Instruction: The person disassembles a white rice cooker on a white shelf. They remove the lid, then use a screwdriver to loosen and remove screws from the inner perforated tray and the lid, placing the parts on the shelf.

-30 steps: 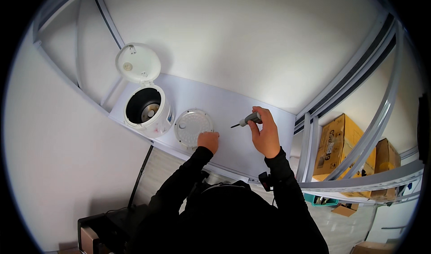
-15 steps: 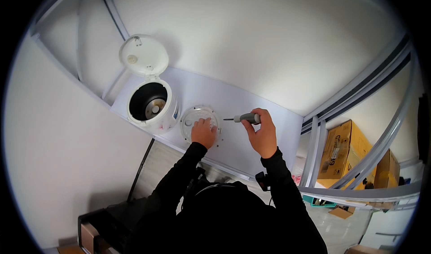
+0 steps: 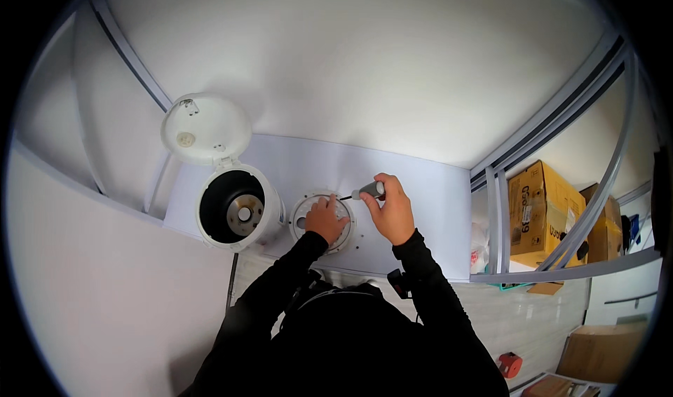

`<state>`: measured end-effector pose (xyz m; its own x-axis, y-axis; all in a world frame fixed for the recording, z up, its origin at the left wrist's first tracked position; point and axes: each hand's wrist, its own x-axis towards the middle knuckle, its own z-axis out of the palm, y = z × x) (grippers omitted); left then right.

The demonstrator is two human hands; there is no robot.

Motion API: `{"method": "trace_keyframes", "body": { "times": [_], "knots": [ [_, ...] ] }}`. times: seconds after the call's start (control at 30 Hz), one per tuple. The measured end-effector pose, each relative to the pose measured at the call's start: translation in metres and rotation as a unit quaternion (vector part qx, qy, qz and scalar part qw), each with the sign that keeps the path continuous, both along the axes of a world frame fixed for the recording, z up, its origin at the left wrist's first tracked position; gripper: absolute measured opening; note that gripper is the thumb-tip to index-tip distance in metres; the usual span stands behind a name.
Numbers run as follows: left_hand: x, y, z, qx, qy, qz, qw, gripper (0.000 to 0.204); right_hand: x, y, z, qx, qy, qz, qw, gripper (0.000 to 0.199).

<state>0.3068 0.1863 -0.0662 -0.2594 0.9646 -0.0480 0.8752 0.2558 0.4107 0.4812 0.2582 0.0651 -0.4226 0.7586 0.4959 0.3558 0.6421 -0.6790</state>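
Observation:
A round silver inner lid plate [image 3: 303, 217] lies on the white table [image 3: 420, 207], just right of a white rice cooker [image 3: 238, 214]. My left hand [image 3: 326, 219] presses down on the plate. My right hand [image 3: 389, 207] grips a small screwdriver [image 3: 366, 191] with a grey handle, held almost level, its dark tip pointing left at the plate's upper right rim, near my left fingers. The cooker's round lid [image 3: 205, 127] stands hinged open behind its dark empty pot cavity.
Brown cardboard boxes [image 3: 543, 211] sit to the right behind grey metal frame bars [image 3: 561, 271]. More boxes [image 3: 599, 351] and a small red object [image 3: 510, 364] lie on the floor at the lower right. White walls enclose the table's far side.
My left hand has slid fully onto the plate. My right hand has brought the screwdriver down and left until its tip reaches the plate's rim.

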Motion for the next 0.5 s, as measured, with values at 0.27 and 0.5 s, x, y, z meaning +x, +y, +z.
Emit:
{"method": "trace_keyframes", "body": {
  "times": [0.27, 0.5],
  "knots": [
    [-0.012, -0.002, -0.004, 0.024, -0.019, -0.039, 0.999, 0.084, -0.030, -0.006, -0.005, 0.000, -0.025, -0.035, 0.999, 0.040],
    [-0.018, -0.001, -0.006, 0.031, -0.051, -0.048, 0.997, 0.085, -0.041, -0.007, -0.004, 0.017, -0.050, -0.033, 0.998, 0.041]
  ]
}}
